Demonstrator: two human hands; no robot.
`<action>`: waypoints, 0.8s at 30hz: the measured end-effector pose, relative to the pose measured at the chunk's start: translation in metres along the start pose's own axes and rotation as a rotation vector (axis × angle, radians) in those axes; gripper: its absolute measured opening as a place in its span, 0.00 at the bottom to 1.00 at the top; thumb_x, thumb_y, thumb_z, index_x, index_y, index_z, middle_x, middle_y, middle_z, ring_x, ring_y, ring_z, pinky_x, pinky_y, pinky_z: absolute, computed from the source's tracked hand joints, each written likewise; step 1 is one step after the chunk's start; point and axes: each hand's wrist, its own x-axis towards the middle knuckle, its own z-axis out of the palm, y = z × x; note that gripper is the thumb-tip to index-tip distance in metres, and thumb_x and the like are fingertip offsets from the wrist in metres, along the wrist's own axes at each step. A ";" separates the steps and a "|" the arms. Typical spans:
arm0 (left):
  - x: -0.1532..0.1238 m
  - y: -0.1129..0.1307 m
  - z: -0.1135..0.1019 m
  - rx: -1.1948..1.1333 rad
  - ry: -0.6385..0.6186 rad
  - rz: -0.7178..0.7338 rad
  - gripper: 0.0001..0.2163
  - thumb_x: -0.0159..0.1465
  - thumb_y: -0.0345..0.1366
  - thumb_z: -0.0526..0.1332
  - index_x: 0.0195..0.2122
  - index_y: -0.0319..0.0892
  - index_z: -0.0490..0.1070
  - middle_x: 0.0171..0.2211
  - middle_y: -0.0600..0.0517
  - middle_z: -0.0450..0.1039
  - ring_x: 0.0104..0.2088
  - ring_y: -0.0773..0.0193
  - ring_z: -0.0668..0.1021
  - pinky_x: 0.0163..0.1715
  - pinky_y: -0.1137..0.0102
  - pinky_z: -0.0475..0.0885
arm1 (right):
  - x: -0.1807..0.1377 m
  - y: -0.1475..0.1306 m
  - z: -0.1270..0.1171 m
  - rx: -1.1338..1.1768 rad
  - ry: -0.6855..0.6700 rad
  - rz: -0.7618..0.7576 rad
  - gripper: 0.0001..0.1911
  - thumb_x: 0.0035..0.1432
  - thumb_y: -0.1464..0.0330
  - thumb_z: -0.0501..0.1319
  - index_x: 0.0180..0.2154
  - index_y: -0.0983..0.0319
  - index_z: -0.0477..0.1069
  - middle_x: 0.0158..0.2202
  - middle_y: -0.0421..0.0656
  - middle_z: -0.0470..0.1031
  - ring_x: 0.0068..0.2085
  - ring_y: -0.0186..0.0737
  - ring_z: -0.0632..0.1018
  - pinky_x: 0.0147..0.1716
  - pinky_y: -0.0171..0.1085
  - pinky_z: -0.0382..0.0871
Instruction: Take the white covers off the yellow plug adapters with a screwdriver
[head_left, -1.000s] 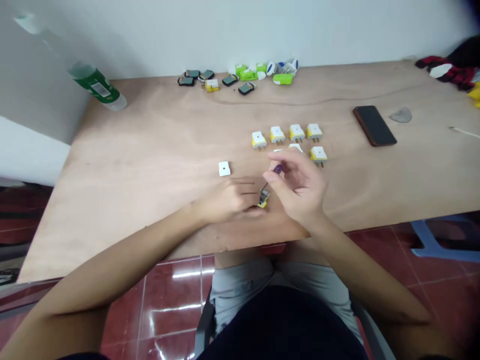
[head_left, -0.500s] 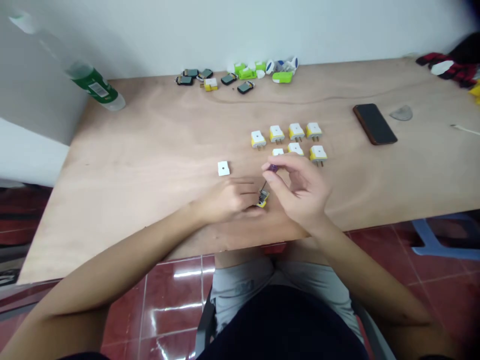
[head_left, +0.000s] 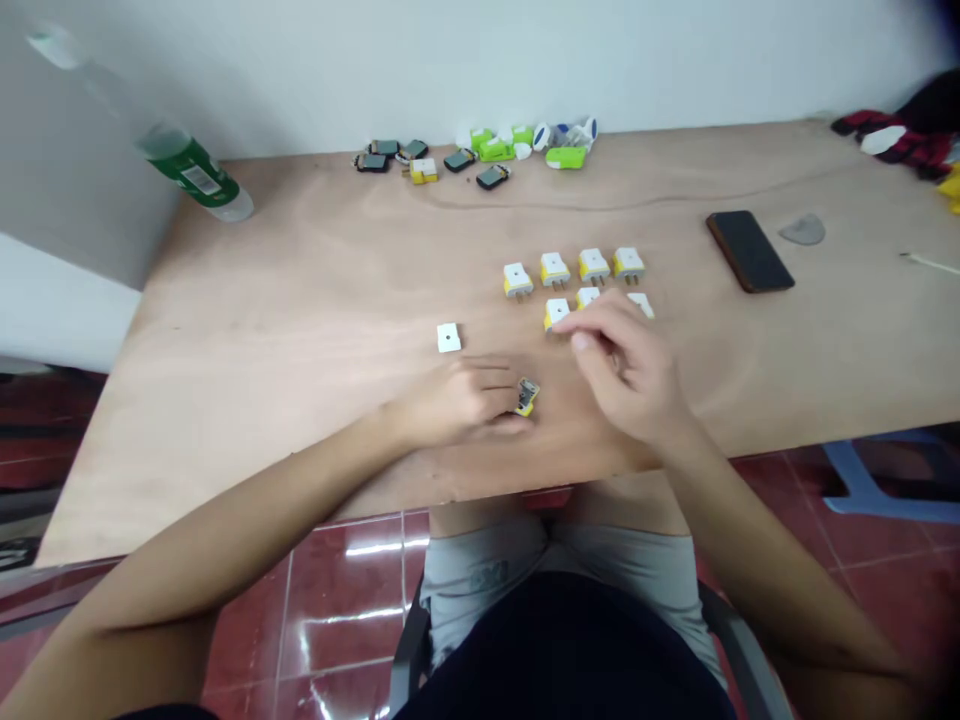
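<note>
Wooden table (head_left: 315, 270) beneath all. Yellow-white plugs (head_left: 554, 268) in two rows, 11 o'clock of right hand (head_left: 630, 375); its thumb and index slightly apart, cannot tell whether curled fingers hold anything. Left hand (head_left: 472, 395): fingers clamped on open housing (head_left: 529, 396), its 3 o'clock. White cover (head_left: 448, 338): housing's 10 o'clock.

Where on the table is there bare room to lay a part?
The brown wooden tabletop is bare between the green-labelled plastic bottle and flat white square cover, and on the near side of the black rectangular phone. It's crowded where the right hand overlaps the white-and-yellow plugs, and at the back, with dark rectangular modules and green plastic pieces.
</note>
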 end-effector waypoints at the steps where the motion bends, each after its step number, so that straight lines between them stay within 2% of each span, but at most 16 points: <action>1: 0.000 0.000 0.000 0.002 0.007 0.006 0.14 0.82 0.43 0.67 0.39 0.41 0.80 0.36 0.47 0.84 0.37 0.58 0.85 0.41 0.64 0.81 | -0.005 0.001 -0.004 -0.050 -0.127 0.014 0.08 0.79 0.71 0.63 0.51 0.57 0.82 0.44 0.45 0.77 0.45 0.46 0.80 0.47 0.47 0.76; 3: 0.001 0.002 -0.001 0.006 0.019 0.015 0.13 0.81 0.41 0.68 0.39 0.40 0.80 0.35 0.47 0.83 0.36 0.58 0.84 0.39 0.64 0.81 | -0.015 0.002 -0.006 -0.118 -0.294 0.043 0.05 0.77 0.70 0.67 0.50 0.57 0.82 0.46 0.46 0.76 0.45 0.46 0.81 0.47 0.46 0.77; 5: 0.002 0.003 -0.002 0.008 0.022 0.020 0.12 0.80 0.40 0.69 0.39 0.39 0.80 0.35 0.47 0.82 0.36 0.58 0.84 0.39 0.63 0.80 | -0.025 0.003 -0.004 -0.170 -0.354 0.078 0.04 0.77 0.68 0.68 0.46 0.57 0.82 0.46 0.46 0.76 0.44 0.45 0.81 0.46 0.46 0.77; 8: 0.003 0.003 -0.003 -0.001 0.032 0.027 0.11 0.80 0.39 0.70 0.40 0.39 0.80 0.36 0.46 0.84 0.37 0.58 0.84 0.40 0.63 0.81 | -0.031 0.004 0.002 -0.219 -0.357 0.113 0.07 0.78 0.66 0.67 0.44 0.58 0.83 0.46 0.46 0.77 0.42 0.44 0.81 0.44 0.45 0.77; 15: 0.003 0.003 -0.004 0.051 0.007 0.027 0.13 0.81 0.40 0.68 0.39 0.40 0.80 0.35 0.48 0.83 0.36 0.59 0.84 0.39 0.64 0.81 | -0.031 0.008 0.009 -0.199 -0.398 0.066 0.10 0.80 0.66 0.65 0.42 0.59 0.83 0.45 0.47 0.77 0.43 0.44 0.81 0.45 0.44 0.78; 20: 0.003 0.003 -0.004 0.058 -0.007 0.027 0.14 0.82 0.39 0.67 0.38 0.40 0.79 0.35 0.48 0.83 0.37 0.59 0.84 0.40 0.63 0.81 | -0.035 0.000 0.016 -0.286 -0.368 0.053 0.15 0.82 0.69 0.61 0.39 0.60 0.82 0.43 0.48 0.77 0.40 0.42 0.79 0.41 0.42 0.75; 24: 0.004 0.003 -0.004 0.054 -0.022 0.007 0.15 0.83 0.40 0.66 0.37 0.41 0.78 0.34 0.49 0.82 0.36 0.60 0.83 0.39 0.64 0.79 | -0.036 -0.004 0.019 -0.311 -0.333 0.048 0.16 0.81 0.70 0.61 0.37 0.60 0.80 0.41 0.47 0.78 0.39 0.41 0.79 0.40 0.42 0.74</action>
